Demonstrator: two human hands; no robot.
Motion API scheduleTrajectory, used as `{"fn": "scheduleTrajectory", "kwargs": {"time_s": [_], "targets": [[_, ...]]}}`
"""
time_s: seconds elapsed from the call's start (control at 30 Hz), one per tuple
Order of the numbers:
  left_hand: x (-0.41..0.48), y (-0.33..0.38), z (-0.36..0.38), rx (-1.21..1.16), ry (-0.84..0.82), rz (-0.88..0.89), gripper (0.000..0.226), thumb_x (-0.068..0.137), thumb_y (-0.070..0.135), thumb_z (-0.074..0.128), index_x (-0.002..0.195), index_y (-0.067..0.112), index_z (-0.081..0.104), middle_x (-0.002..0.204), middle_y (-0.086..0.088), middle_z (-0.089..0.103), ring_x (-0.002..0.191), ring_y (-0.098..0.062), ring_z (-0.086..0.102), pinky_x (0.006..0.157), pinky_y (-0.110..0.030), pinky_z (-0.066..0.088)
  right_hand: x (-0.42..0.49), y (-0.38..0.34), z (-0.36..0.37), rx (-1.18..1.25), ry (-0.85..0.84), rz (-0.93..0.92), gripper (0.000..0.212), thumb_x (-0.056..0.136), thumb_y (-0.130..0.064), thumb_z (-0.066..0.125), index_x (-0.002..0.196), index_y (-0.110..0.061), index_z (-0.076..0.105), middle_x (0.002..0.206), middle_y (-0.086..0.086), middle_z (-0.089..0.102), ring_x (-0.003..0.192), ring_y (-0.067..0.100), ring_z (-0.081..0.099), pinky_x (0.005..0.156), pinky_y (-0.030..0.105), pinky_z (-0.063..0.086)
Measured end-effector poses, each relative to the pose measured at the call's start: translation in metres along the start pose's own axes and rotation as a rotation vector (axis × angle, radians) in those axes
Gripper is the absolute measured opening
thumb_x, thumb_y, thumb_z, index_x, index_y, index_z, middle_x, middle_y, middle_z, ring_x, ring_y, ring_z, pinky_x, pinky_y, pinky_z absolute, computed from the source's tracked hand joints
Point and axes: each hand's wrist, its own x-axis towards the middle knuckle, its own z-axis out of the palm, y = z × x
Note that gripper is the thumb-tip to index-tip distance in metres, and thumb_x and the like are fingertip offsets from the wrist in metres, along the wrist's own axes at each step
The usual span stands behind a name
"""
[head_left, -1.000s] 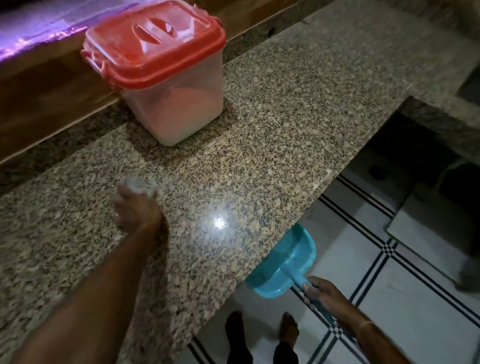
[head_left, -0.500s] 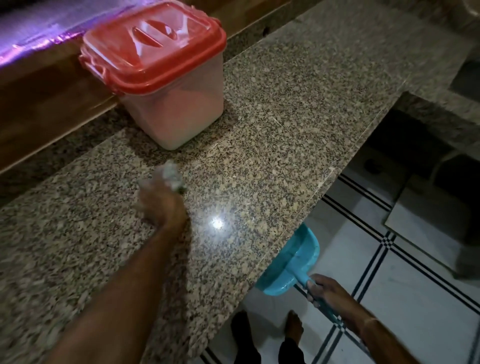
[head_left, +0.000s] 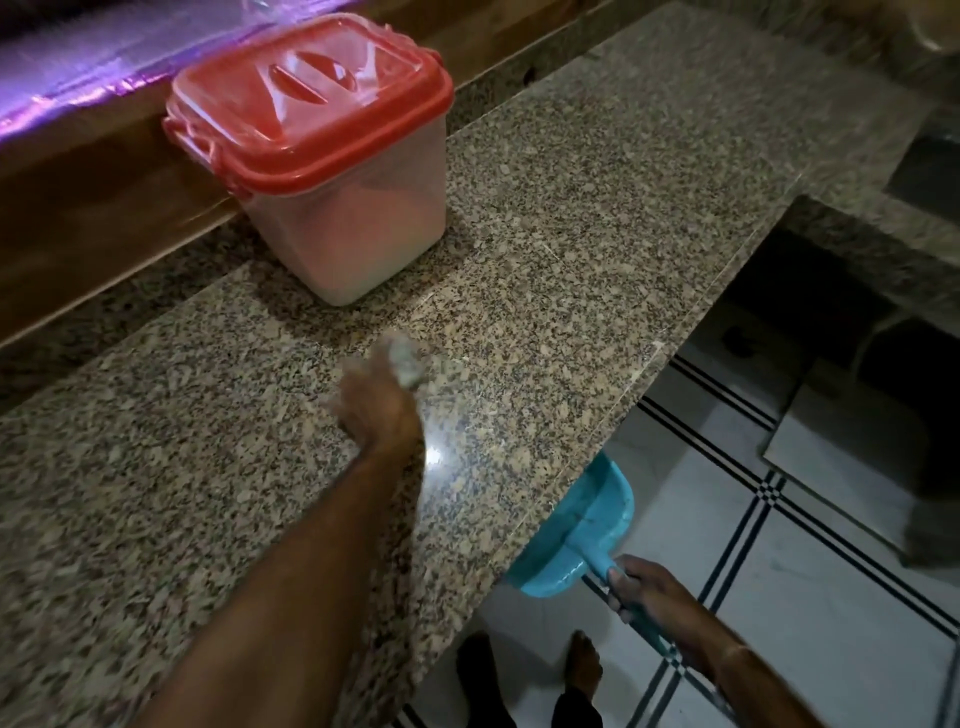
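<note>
Left hand (head_left: 376, 410) on granite counter (head_left: 571, 249), blurred, clutching pale crumpled wad (head_left: 402, 364), probably cloth; wad pokes out at hand's far side. Teal dustpan (head_left: 582, 535) held below counter's front edge, mouth tucked under lip, handle gripped by right hand (head_left: 654, 597). From dustpan, wad lies back and left, well apart, up on slab. Dustpan's long axis points roughly toward wad. Likely next: wipe straight toward dustpan mouth. Red-lidded container (head_left: 332, 171) farther from dustpan, beyond wad.
</note>
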Motion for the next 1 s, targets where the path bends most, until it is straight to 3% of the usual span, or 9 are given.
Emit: {"fn": "scheduleTrajectory", "kwargs": {"time_s": [0.17, 0.3, 0.4, 0.5, 0.67, 0.77, 0.83, 0.9, 1.0], "targets": [[0.063, -0.039, -0.002, 0.016, 0.029, -0.535, 0.067, 0.096, 0.042, 0.063, 0.155, 0.027, 0.033, 0.156, -0.027, 0.033, 0.141, -0.045, 0.035, 0.116, -0.061, 0.024, -0.001, 0.003, -0.012, 0.07, 0.023, -0.027, 0.028, 0.107, -0.029, 0.054, 0.089, -0.011, 0.065, 0.075, 0.001, 0.067, 0.07, 0.017, 0.059, 0.073, 0.034, 0.047], [0.035, 0.023, 0.036, 0.139, -0.088, -0.08, 0.05, 0.093, 0.046, 0.052, 0.141, 0.029, 0.052, 0.138, -0.018, 0.054, 0.121, -0.039, 0.055, 0.1, -0.055, 0.049, 0.0, 0.001, -0.016, 0.078, 0.042, -0.034, 0.029, 0.106, -0.031, 0.053, 0.085, -0.015, 0.065, 0.077, 0.003, 0.068, 0.07, 0.018, 0.059, 0.072, 0.034, 0.046], [-0.016, 0.066, 0.059, 0.111, -0.245, 0.363, 0.047, 0.093, 0.035, 0.055, 0.14, 0.033, 0.053, 0.134, -0.011, 0.055, 0.118, -0.03, 0.055, 0.103, -0.054, 0.043, -0.001, -0.001, -0.024, 0.054, 0.038, -0.037, 0.031, 0.104, -0.038, 0.053, 0.086, -0.016, 0.064, 0.077, 0.003, 0.069, 0.069, 0.018, 0.06, 0.07, 0.031, 0.046], [0.007, 0.058, 0.052, -0.233, -0.138, 0.231, 0.035, 0.101, 0.04, 0.041, 0.13, 0.039, 0.061, 0.123, -0.005, 0.066, 0.107, -0.029, 0.065, 0.1, -0.05, 0.049, -0.002, -0.002, -0.033, 0.02, 0.025, -0.029, 0.033, 0.1, -0.044, 0.055, 0.087, -0.015, 0.064, 0.078, 0.001, 0.07, 0.07, 0.017, 0.061, 0.069, 0.03, 0.047], [0.096, 0.022, 0.047, 0.013, -0.002, -0.226, 0.058, 0.099, 0.025, 0.057, 0.152, 0.025, 0.035, 0.15, -0.025, 0.04, 0.134, -0.044, 0.045, 0.111, -0.056, 0.038, -0.003, 0.003, -0.046, 0.031, 0.02, 0.025, 0.026, 0.106, -0.029, 0.056, 0.089, -0.013, 0.064, 0.071, -0.004, 0.067, 0.066, 0.013, 0.059, 0.062, 0.021, 0.048], [0.09, 0.054, 0.066, 0.095, -0.152, 0.132, 0.048, 0.096, 0.026, 0.057, 0.143, 0.02, 0.048, 0.136, -0.019, 0.057, 0.119, -0.041, 0.058, 0.097, -0.053, 0.049, -0.004, 0.007, -0.053, 0.055, 0.034, 0.041, 0.027, 0.105, -0.033, 0.057, 0.094, -0.011, 0.066, 0.077, 0.0, 0.069, 0.071, 0.016, 0.061, 0.066, 0.024, 0.05], [0.051, 0.091, 0.078, 0.031, -0.252, 0.465, 0.04, 0.099, 0.023, 0.058, 0.138, 0.022, 0.056, 0.119, -0.004, 0.063, 0.094, -0.024, 0.062, 0.071, -0.032, 0.051, -0.003, 0.009, -0.061, 0.061, 0.052, 0.054, 0.027, 0.105, -0.032, 0.057, 0.093, -0.008, 0.066, 0.078, 0.002, 0.069, 0.071, 0.016, 0.061, 0.064, 0.024, 0.051], [0.013, 0.119, 0.081, -0.039, -0.358, 0.698, 0.037, 0.101, 0.026, 0.054, 0.139, 0.027, 0.056, 0.117, -0.003, 0.065, 0.086, -0.014, 0.06, 0.063, -0.025, 0.05, -0.004, 0.006, -0.07, 0.069, 0.071, 0.061, 0.026, 0.106, -0.028, 0.057, 0.093, -0.006, 0.064, 0.077, 0.004, 0.067, 0.068, 0.014, 0.061, 0.062, 0.022, 0.05], [0.019, 0.116, 0.078, -0.165, -0.304, 0.552, 0.032, 0.102, 0.026, 0.052, 0.133, 0.024, 0.06, 0.113, -0.011, 0.071, 0.087, -0.026, 0.069, 0.07, -0.033, 0.058, -0.002, -0.001, -0.087, 0.059, 0.093, 0.053, 0.03, 0.105, -0.034, 0.056, 0.096, -0.007, 0.066, 0.077, 0.001, 0.068, 0.069, 0.013, 0.061, 0.065, 0.024, 0.049]]}}
